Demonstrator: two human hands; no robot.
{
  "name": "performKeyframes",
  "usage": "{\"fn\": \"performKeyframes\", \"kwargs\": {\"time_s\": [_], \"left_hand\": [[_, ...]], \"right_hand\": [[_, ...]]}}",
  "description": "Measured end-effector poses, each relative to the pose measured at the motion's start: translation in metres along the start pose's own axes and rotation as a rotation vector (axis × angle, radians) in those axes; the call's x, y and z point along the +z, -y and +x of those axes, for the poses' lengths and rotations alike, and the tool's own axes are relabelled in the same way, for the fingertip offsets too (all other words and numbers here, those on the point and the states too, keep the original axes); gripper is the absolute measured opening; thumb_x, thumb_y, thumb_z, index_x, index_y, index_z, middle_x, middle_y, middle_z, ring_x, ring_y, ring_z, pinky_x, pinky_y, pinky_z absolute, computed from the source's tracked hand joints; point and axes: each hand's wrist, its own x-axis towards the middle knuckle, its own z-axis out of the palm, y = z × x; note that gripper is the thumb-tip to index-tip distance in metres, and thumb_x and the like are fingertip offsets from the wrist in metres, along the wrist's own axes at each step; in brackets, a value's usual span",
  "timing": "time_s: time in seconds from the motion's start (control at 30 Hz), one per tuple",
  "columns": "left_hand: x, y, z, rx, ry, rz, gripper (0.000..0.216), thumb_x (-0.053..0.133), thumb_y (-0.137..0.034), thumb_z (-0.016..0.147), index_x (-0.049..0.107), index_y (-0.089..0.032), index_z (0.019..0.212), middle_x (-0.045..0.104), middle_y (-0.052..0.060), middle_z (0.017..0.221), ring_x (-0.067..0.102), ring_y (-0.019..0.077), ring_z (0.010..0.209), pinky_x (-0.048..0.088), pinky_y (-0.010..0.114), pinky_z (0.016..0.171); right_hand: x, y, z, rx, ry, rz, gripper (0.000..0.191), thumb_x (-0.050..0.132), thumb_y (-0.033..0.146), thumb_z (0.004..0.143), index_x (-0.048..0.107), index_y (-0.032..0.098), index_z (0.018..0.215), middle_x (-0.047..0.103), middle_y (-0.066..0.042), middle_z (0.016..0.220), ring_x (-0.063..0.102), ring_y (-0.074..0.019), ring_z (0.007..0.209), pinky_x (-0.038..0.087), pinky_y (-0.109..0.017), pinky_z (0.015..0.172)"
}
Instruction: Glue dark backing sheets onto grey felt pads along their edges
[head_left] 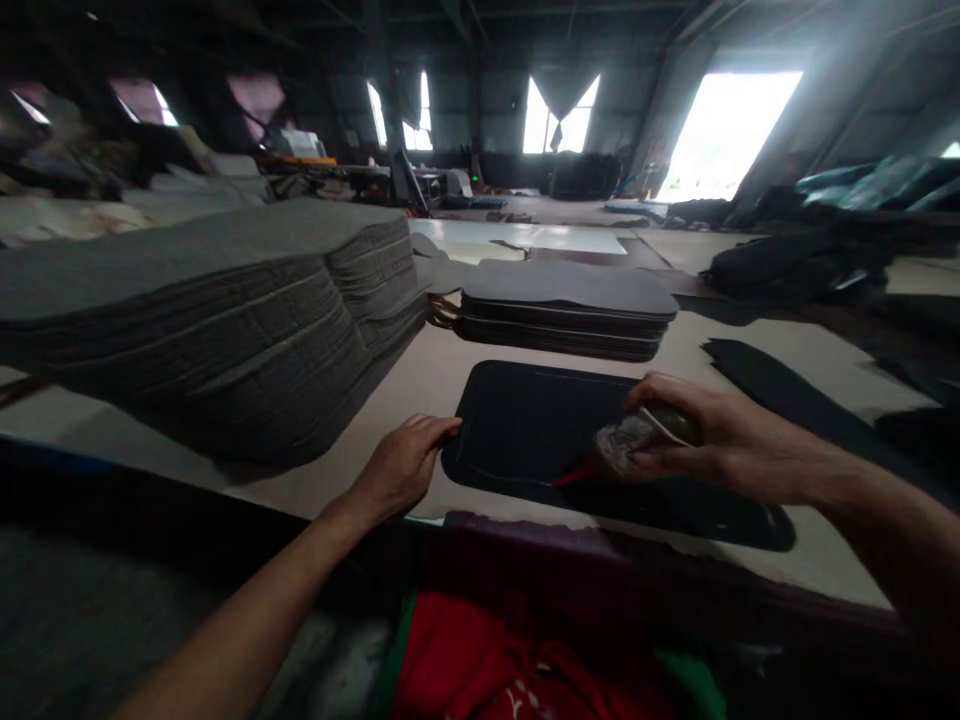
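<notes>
L hand (pixel 405 465) steadies black panel (pixel 540 440); R hand (pixel 697 430) grips brush (pixel 622 447).

A pale table (pixel 420 385) carries grey sheet stacks (pixel 225 300), apparently felt, and a dark panel (pixel 525 430).

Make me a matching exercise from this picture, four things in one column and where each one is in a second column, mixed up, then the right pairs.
Things
1. left hand
2. right hand
3. tall grey stack
4. low dark stack

Places
A. beyond the dark panel, mid-table
B. on the panel's left edge
C. far left of the table
D. over the panel, gripping a red-tipped bottle

Pairs: 1-B, 2-D, 3-C, 4-A
</notes>
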Motion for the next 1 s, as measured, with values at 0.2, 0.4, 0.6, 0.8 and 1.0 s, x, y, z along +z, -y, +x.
{"fn": "performKeyframes", "kwargs": {"time_s": [0.2, 0.4, 0.6, 0.8, 1.0], "left_hand": [[-0.001, -0.001, -0.001, -0.014, -0.031, -0.007, 0.041, 0.040, -0.009, 0.090, 0.060, -0.018, 0.124, 0.069, 0.008, 0.111, 0.062, 0.0212, 0.105, 0.051, 0.039, 0.095], [0.000, 0.000, -0.003, -0.048, -0.066, 0.029, 0.043, 0.037, -0.009, 0.090, 0.060, -0.018, 0.125, 0.068, 0.009, 0.116, 0.063, 0.0217, 0.108, 0.052, 0.040, 0.097], [0.000, 0.000, -0.005, -0.030, -0.066, 0.084, 0.044, 0.038, -0.009, 0.089, 0.060, -0.019, 0.126, 0.069, 0.009, 0.114, 0.063, 0.0227, 0.106, 0.053, 0.040, 0.096], [-0.001, 0.008, -0.004, 0.011, -0.091, 0.102, 0.037, 0.037, -0.024, 0.096, 0.062, -0.021, 0.123, 0.070, 0.008, 0.113, 0.066, 0.0242, 0.105, 0.055, 0.040, 0.093], [0.008, 0.035, -0.005, 0.002, -0.145, 0.113, 0.034, 0.039, -0.039, 0.096, 0.054, -0.048, 0.125, 0.070, -0.006, 0.116, 0.068, 0.0250, 0.104, 0.060, 0.047, 0.090]], "right_hand": [[0.008, 0.003, 0.000, 0.042, -0.022, 0.056, 0.039, 0.076, 0.044, 0.074, 0.061, 0.024, 0.104, 0.064, 0.000, 0.087, 0.058, -0.0208, 0.074, 0.042, -0.029, 0.061], [0.056, 0.022, 0.027, -0.002, -0.096, 0.255, 0.044, 0.076, 0.040, 0.076, 0.058, 0.023, 0.112, 0.064, 0.000, 0.095, 0.058, -0.0195, 0.081, 0.044, -0.029, 0.069], [0.082, 0.008, 0.048, 0.134, -0.328, 0.777, 0.049, 0.083, 0.039, 0.067, 0.057, 0.021, 0.105, 0.061, 0.003, 0.078, 0.056, -0.0166, 0.068, 0.045, -0.026, 0.058], [0.052, -0.034, 0.050, 0.337, -0.656, 1.494, 0.027, 0.069, 0.036, 0.081, 0.060, 0.020, 0.100, 0.068, -0.005, 0.093, 0.063, -0.0206, 0.075, 0.057, -0.034, 0.061], [0.035, -0.075, 0.034, 0.400, -0.816, 1.581, 0.022, 0.049, 0.038, 0.092, 0.059, 0.021, 0.102, 0.069, -0.006, 0.093, 0.067, -0.0221, 0.081, 0.058, -0.041, 0.073]]}}
